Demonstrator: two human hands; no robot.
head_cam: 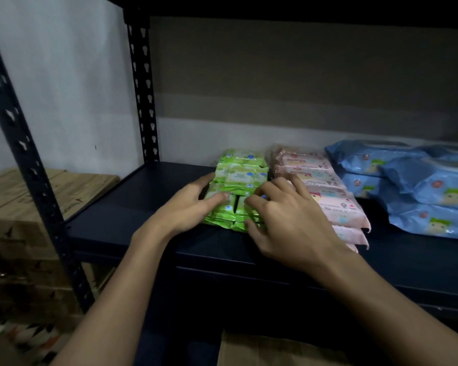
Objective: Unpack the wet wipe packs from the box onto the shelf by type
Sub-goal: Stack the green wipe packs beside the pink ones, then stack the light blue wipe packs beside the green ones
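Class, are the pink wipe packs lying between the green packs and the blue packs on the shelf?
Yes, the pink wipe packs lie right of the green packs and left of the blue packs.
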